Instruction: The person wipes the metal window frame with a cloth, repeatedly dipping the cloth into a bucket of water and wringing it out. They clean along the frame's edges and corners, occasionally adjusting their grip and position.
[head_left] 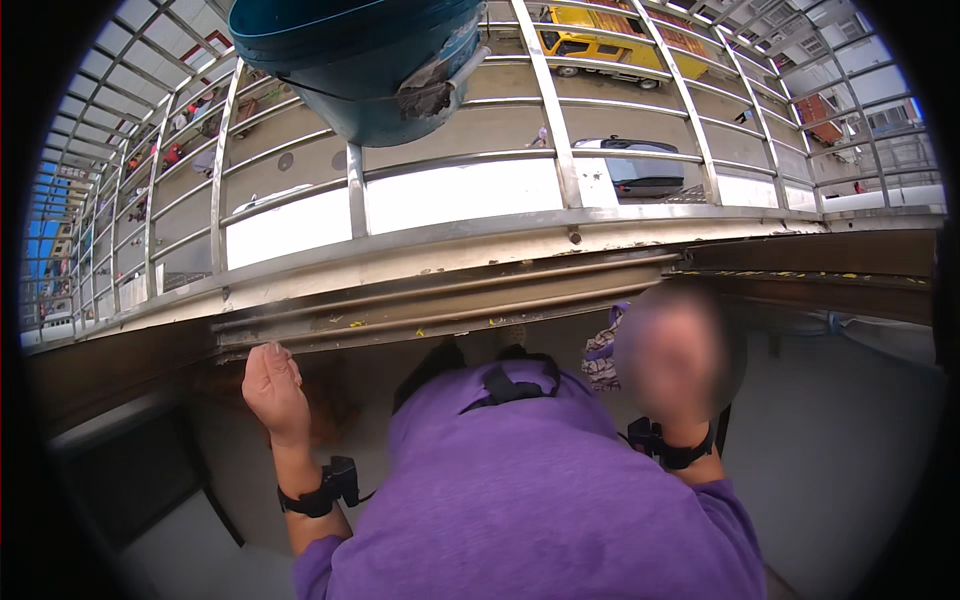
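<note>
Below the railing runs a brown metal window track (470,300) with ridges and small yellow specks. At its left end is my left hand (272,395), its fingers curled and pressed together; whatever they hold, if anything, is hidden. My right hand (682,350) is smeared by a blur near the right part of the track. A bunched purple and white patterned cloth (603,352) sticks out from that hand's left side, apparently gripped in it. The exact hold of the fingers does not show.
A teal bucket (350,70) with a grey, patched side stands against the metal railing (555,120) beyond the sill. Far below are a yellow truck (600,45), a dark car (640,170) and people on the street. A dark-framed panel (130,480) stands at the lower left.
</note>
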